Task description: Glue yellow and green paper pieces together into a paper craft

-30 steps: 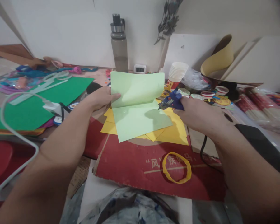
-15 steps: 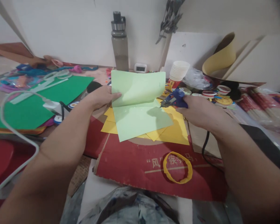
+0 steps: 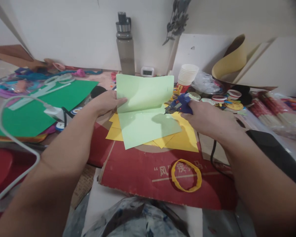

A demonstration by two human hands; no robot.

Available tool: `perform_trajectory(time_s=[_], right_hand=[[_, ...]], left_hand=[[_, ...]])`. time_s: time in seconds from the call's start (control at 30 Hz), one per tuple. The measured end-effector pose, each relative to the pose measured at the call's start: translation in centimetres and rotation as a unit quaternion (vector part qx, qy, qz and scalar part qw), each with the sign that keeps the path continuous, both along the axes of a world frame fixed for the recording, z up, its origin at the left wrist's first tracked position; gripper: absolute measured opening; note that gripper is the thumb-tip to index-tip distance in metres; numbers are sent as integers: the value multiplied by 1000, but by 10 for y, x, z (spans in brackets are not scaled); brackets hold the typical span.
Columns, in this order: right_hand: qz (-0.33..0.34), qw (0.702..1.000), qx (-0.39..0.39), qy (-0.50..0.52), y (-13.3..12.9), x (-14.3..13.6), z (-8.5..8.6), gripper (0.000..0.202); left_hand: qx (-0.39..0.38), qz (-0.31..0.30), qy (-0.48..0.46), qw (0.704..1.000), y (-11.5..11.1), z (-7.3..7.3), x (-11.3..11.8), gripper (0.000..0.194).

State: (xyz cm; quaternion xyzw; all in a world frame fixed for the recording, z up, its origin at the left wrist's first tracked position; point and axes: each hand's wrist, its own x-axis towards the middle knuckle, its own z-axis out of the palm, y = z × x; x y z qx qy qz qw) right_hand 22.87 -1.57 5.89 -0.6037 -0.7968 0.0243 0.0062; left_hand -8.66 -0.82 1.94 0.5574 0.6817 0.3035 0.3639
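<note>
My left hand point(image 3: 108, 101) pinches the left edge of a pale green sheet of paper point(image 3: 145, 90), thumb on the near face. The sheet is folded, its upper flap raised and its lower part lying over several yellow paper pieces point(image 3: 187, 136). In my right hand point(image 3: 204, 115) is a blue hot glue gun point(image 3: 181, 104), its dark nozzle pointing left at the paper near the fold. Whether the tip touches the sheet I cannot tell. A yellow paper ring point(image 3: 186, 189) lies nearer to me on a red cardboard sheet point(image 3: 135, 174).
Green card point(image 3: 39, 121) with pale strips lies at left, beside a white plug and cable point(image 3: 55, 113). Behind the paper stand a grey bottle point(image 3: 125, 52), a small digital clock point(image 3: 147, 71) and stacked paper cups point(image 3: 187, 74). A black cord point(image 3: 212, 154) runs below my right wrist.
The glue gun and my right hand have shifted slightly left along the fold. My left hand keeps the flap raised; the whole view has drifted a little.
</note>
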Motion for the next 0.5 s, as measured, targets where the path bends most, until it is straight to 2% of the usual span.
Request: perform_trajectory(time_s=[0.5], right_hand=[[4, 1000, 1, -1, 15, 21, -4, 41]], left_hand=[[1, -2, -11, 1000, 0, 0, 0, 24]])
